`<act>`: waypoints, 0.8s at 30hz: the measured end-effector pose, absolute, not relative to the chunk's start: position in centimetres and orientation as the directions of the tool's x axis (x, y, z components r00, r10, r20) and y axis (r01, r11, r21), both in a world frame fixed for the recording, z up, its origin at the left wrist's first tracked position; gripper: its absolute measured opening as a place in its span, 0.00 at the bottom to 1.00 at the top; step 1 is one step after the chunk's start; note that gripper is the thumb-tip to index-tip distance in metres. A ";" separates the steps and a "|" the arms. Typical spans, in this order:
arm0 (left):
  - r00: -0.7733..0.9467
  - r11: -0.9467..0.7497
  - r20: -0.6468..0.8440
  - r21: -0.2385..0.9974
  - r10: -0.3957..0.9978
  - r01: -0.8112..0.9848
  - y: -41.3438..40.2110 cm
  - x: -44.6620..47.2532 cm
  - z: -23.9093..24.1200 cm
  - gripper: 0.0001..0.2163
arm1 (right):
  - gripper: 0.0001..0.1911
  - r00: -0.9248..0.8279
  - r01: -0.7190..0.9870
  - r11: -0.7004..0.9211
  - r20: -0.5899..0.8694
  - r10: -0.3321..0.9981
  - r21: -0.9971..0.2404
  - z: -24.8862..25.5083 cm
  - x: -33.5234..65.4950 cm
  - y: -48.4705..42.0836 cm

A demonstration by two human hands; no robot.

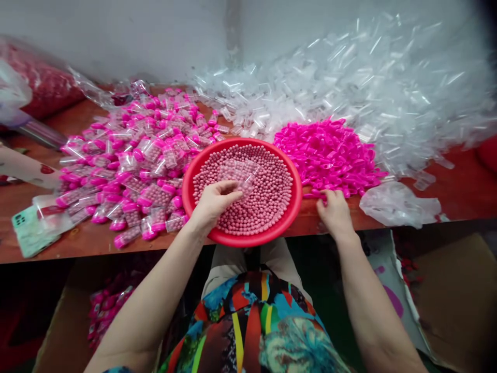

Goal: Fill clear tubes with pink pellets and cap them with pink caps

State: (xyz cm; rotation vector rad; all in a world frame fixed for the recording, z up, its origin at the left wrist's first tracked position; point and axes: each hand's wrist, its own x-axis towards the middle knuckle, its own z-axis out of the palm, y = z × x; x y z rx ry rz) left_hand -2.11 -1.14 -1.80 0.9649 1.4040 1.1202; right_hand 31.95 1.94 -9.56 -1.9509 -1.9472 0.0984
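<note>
A red basin (187, 194) full of small round pink beads (267, 199) sits at the table's front edge. Over the beads, my left hand (217, 202) is closed, pinching a small clear plastic container (248, 176); how full it is cannot be made out. To the right, my right hand (336, 211) rests at the near edge of a heap of bright pink plastic caps (330, 155). Its fingers are closed around a pink cap (313, 195), partly hidden by the fingertips.
Capped bead-filled containers (143, 155) are heaped left of the basin. Empty clear containers (349, 77) pile against the wall at right. A phone (33, 230) lies at the left edge, a crumpled plastic bag (399, 204) at the right. Cardboard boxes (454, 295) stand below the table.
</note>
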 end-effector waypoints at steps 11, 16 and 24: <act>0.243 0.434 -0.364 0.679 0.899 -0.592 -3.1 2.3 -0.9 0.10 | 0.14 0.167 -0.272 0.206 0.164 0.972 -0.940 -1.0 19.5 0.7; 0.220 0.365 -0.291 0.705 0.931 -0.608 -3.5 2.4 -1.3 0.13 | 0.15 0.065 -0.270 0.236 0.227 0.972 -0.934 -2.6 16.4 -0.2; 0.184 0.371 -0.328 0.711 0.926 -0.598 -4.0 2.4 -1.1 0.13 | 0.09 -0.001 0.076 0.286 0.287 0.958 -0.955 -2.5 17.6 -1.7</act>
